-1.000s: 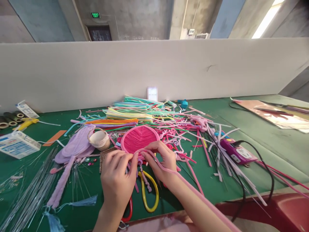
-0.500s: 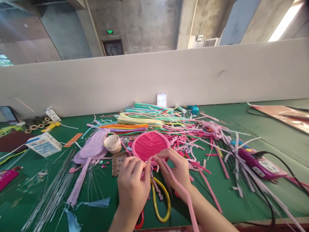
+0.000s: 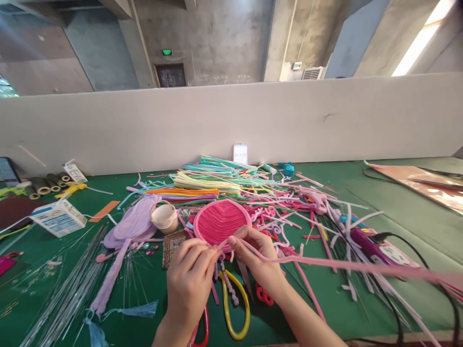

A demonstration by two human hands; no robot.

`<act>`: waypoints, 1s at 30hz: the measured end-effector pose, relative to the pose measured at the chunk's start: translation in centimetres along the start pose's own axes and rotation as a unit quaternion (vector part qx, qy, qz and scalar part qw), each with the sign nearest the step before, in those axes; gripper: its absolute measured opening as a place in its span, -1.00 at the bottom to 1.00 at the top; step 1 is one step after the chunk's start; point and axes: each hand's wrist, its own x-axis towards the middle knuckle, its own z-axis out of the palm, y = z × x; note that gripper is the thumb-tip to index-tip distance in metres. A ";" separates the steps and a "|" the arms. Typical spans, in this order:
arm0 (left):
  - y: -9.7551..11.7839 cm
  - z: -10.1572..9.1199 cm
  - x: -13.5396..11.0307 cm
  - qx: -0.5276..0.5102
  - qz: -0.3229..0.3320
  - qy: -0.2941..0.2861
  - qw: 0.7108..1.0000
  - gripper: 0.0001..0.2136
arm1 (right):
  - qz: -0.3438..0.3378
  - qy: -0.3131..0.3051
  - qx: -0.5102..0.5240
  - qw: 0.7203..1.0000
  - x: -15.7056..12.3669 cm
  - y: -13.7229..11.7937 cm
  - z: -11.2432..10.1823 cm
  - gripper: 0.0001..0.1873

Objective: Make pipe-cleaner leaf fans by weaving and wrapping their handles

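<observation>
A long light-pink pipe cleaner [image 3: 325, 262] passes between both hands, its loose length stretching to the right edge. My left hand [image 3: 191, 277] is closed, pinching its near end at the fingertips. My right hand [image 3: 261, 253] pinches it a little farther along between thumb and fingers. Just behind the fingertips lies a rounded deep-pink pipe-cleaner panel [image 3: 221, 220] with a light-pink rim; its lower edge is partly hidden by the hands. Below it are a twisted mauve strand [image 3: 230, 286] and scissors [image 3: 247, 315] with a yellow loop handle.
Bundled pipe cleaners [image 3: 206, 183] lie behind the panel. Left stand a small white cup [image 3: 164, 217] and a lilac fan-shaped piece [image 3: 132, 224], with thin metal wires [image 3: 68, 284] beyond. A purple power strip [image 3: 379, 248] with black cables is at right. A phone [image 3: 240, 153] leans on the partition.
The pipe cleaner's loose length has swung from hanging down over the right forearm to stretching out rightward. Both hands keep their pinch, and the view has shifted slightly.
</observation>
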 end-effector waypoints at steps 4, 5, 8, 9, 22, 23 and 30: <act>0.1 0.0 0.1 -0.088 -0.115 -0.038 0.989 -0.93 | 0.004 -0.015 0.009 1.000 0.1 0.1 0.1 -0.69; 0.1 -0.1 0.1 -0.121 -0.156 -0.058 0.979 -0.90 | 0.007 -0.019 0.006 1.000 0.2 0.1 0.2 -0.69; 0.5 -0.2 0.3 -0.198 -0.266 -0.111 0.937 -0.84 | 0.029 -0.036 0.029 0.999 0.3 0.2 0.4 -0.69; 0.6 -0.3 0.3 -0.211 -0.298 -0.118 0.923 -0.80 | 0.035 -0.041 0.043 0.998 0.3 0.2 0.4 -0.70; 0.8 0.4 -0.2 0.050 -0.005 0.055 0.997 -0.94 | -0.059 0.086 -0.021 0.994 -0.1 0.7 0.7 -0.72; 0.9 0.5 -0.2 0.057 0.008 0.057 0.997 -0.92 | -0.035 0.083 0.008 0.996 -0.1 0.7 0.7 -0.70; 0.6 -0.4 0.4 -0.281 -0.383 -0.182 0.861 -0.70 | -0.015 0.038 -0.020 0.999 0.2 0.6 0.4 -0.70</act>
